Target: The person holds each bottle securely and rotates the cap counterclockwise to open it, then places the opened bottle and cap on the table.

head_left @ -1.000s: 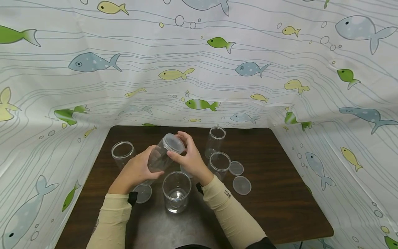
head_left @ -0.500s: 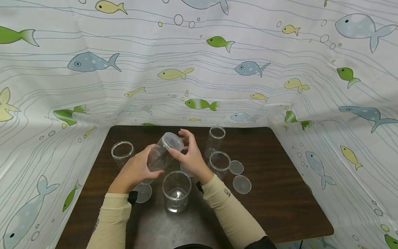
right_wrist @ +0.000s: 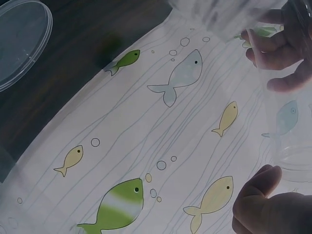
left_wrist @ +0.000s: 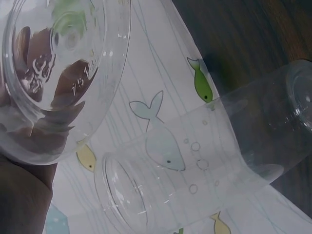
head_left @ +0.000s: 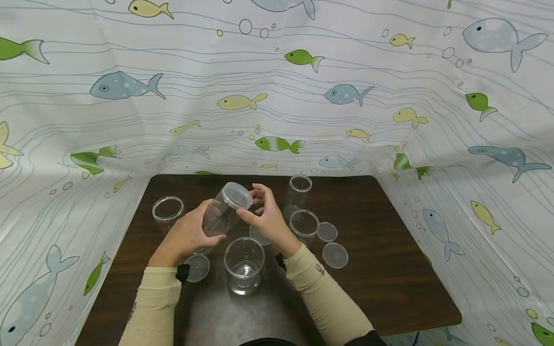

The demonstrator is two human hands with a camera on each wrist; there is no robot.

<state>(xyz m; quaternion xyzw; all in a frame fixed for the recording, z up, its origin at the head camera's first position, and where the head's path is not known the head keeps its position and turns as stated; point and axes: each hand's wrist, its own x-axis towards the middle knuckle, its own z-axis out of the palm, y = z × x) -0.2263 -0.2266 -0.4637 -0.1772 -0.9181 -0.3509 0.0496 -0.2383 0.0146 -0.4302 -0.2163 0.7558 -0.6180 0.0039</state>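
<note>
My left hand (head_left: 186, 235) grips a clear cylindrical jar (head_left: 220, 217) from the side and holds it tilted above the table. A translucent lid (head_left: 238, 194) sits on its top, leaning to the right. Around that lid is my right hand (head_left: 271, 223), its thumb at the near rim and its fingers curled at the far side, partly hidden. In the right wrist view the thumb (right_wrist: 261, 197) is beside the lid end. The left wrist view shows the held jar's embossed base (left_wrist: 73, 53), with fingers visible through the clear plastic.
An uncovered jar (head_left: 244, 283) stands in front of me. Others are at the left (head_left: 168, 211), back right (head_left: 297, 199) and right (head_left: 304, 233). Loose lids (head_left: 335, 255) lie on the dark wooden table (head_left: 389, 278). A fish-print sheet (head_left: 277, 115) surrounds it.
The held jar has shifted slightly left. The right fingers have changed position around the lid and now show a small gap at its right side.
</note>
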